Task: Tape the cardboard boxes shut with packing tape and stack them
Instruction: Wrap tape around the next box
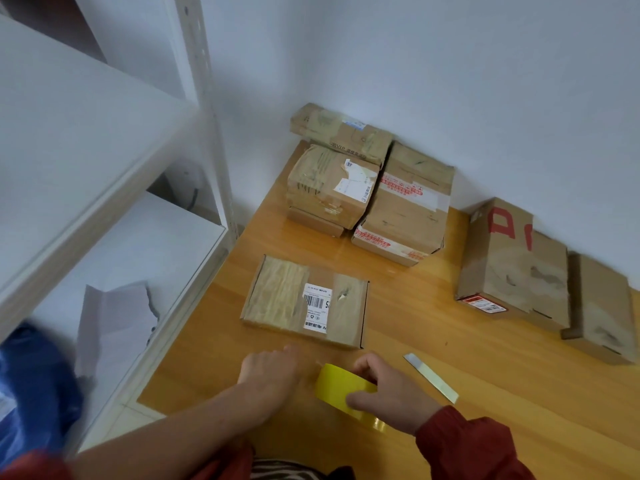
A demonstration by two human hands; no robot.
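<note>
Right of the white shelf (104, 161), our left hand (270, 372) curls over the wooden table (526, 393), before the flat cardboard box (308, 303); whether it pinches tape we cannot tell. Our right hand (391, 400) grips the yellow tape roll (341, 388) beside it. Farther right lies a blade (431, 377).

Glossy yellow plastic tape roll (341, 388) in the fingers (369, 367) of the right hand (391, 396). Beyond them, a matt cardboard box (277, 296) under wrinkled shiny tape. The wooden counter (502, 393) is smooth, varnished; right of the fingers, a metal blade (431, 377).
</note>
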